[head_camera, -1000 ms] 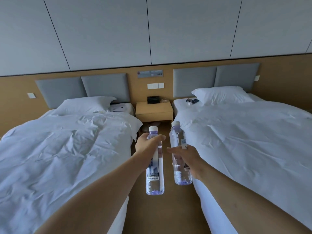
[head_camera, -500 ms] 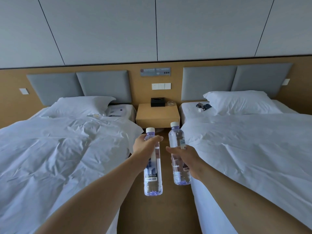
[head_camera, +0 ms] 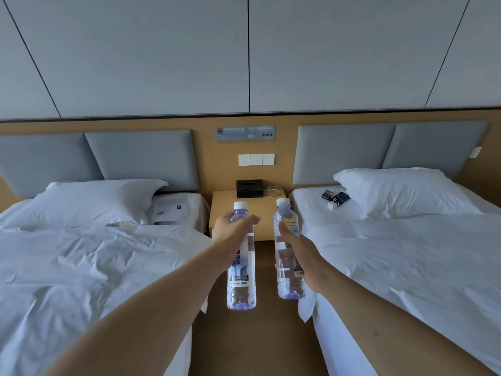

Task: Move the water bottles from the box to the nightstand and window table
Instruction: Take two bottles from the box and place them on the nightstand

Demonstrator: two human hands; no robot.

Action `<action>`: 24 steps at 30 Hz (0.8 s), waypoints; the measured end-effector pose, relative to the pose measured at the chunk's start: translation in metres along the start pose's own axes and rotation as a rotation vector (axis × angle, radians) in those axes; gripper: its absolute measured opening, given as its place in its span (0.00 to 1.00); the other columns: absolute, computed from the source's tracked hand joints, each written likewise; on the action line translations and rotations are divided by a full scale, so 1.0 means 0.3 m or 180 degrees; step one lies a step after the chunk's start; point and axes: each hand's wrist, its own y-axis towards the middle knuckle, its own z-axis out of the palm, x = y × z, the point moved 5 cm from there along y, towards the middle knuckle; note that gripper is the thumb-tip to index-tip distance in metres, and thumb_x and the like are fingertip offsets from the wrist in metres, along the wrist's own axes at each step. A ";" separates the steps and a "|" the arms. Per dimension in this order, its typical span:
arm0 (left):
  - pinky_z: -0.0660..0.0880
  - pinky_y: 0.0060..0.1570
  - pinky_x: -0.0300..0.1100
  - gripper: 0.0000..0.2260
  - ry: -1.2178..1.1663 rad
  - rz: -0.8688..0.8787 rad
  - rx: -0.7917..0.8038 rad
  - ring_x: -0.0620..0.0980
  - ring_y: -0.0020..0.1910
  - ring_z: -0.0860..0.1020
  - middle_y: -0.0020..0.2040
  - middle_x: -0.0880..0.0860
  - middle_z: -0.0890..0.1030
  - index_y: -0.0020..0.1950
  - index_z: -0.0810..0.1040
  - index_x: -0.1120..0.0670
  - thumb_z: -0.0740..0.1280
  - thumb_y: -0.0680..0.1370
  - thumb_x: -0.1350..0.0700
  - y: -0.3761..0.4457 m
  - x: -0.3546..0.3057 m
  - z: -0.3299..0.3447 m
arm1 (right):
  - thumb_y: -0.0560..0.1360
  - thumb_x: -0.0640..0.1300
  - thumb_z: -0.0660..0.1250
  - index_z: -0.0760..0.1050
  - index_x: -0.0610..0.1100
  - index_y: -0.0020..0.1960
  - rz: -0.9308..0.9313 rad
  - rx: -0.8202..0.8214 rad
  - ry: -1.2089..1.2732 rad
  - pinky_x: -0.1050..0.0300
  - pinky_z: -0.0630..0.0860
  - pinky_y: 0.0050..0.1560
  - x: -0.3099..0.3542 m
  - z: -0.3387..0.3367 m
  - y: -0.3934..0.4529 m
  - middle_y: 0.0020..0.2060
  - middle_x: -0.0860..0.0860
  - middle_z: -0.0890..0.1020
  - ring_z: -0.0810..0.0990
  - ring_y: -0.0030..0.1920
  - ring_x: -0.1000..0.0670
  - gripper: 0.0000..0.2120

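Observation:
My left hand [head_camera: 230,230] grips a clear water bottle [head_camera: 241,280] with a white cap and a blue label, held upright. My right hand [head_camera: 303,256] holds a second clear water bottle [head_camera: 287,278], tilted slightly left. Both bottles hang in the air over the aisle between two beds, in front of the light wooden nightstand [head_camera: 225,210] against the headboard wall. The box and the window table are out of view.
A black tissue box [head_camera: 249,188] and a glass ashtray [head_camera: 275,190] sit at the back of the nightstand. White beds flank the narrow aisle, left bed [head_camera: 81,267] and right bed [head_camera: 406,261]. Small dark items [head_camera: 336,198] lie beside the right pillow.
The nightstand has grown nearer and larger as I move up the aisle. Both hands still hold their bottles, carried forward and slightly higher.

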 end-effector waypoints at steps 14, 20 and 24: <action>0.82 0.34 0.44 0.20 0.0052 -0.0157 -0.0163 0.49 0.36 0.84 0.43 0.52 0.84 0.54 0.77 0.48 0.78 0.68 0.41 0.953 0.001 0.197 | 0.65 0.76 0.67 0.80 0.56 0.56 -0.0241 0.0224 0.0041 0.54 0.74 0.44 0.206 -0.002 0.979 0.43 0.53 0.87 0.87 0.42 0.53 0.29; 0.84 0.40 0.50 0.23 0.0007 -0.0482 -0.0235 0.51 0.34 0.83 0.42 0.53 0.84 0.54 0.77 0.50 0.76 0.69 0.36 1.312 -0.028 0.298 | 0.71 0.67 0.71 0.79 0.53 0.58 -0.0061 0.0267 0.0247 0.47 0.82 0.46 0.307 -0.092 1.396 0.43 0.52 0.87 0.87 0.47 0.46 0.23; 0.78 0.27 0.40 0.21 -0.0043 -0.0726 -0.0400 0.47 0.29 0.84 0.42 0.52 0.85 0.52 0.76 0.48 0.75 0.71 0.35 1.602 -0.031 0.330 | 0.71 0.65 0.72 0.80 0.51 0.57 0.0088 0.0405 0.0321 0.43 0.82 0.52 0.358 -0.086 1.707 0.42 0.47 0.87 0.86 0.45 0.42 0.22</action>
